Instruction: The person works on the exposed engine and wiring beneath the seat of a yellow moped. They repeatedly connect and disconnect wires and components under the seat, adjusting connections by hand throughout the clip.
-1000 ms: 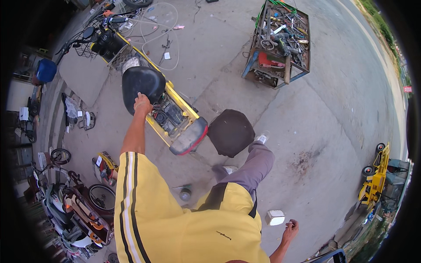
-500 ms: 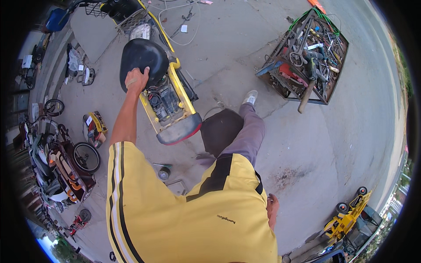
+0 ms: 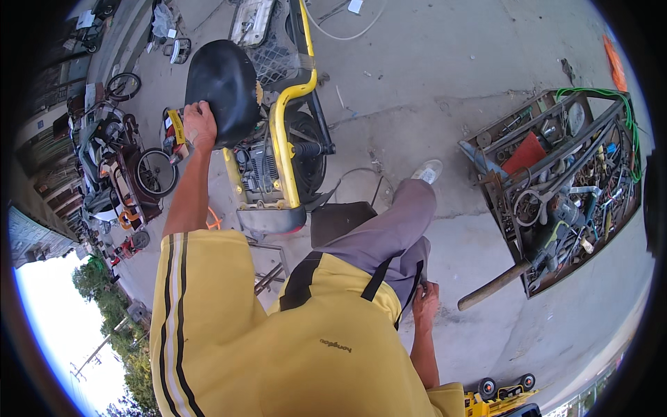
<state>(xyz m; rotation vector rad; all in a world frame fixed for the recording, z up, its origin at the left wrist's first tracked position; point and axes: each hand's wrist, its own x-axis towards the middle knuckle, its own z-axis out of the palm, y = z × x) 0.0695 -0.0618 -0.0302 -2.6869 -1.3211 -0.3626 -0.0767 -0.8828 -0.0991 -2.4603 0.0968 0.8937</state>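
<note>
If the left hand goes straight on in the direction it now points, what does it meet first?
The left hand already rests at the edge of the black seat of the yellow-framed vehicle. Going straight on, it would likely press into that seat first, though depth is hard to judge here.

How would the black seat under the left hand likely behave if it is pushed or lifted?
The black seat looks padded and smooth, so it probably gives slightly under the left hand. It sits raised above the yellow frame, perhaps hinged, so it would likely pivot, not slide. It seems bulky yet fairly light.
</note>
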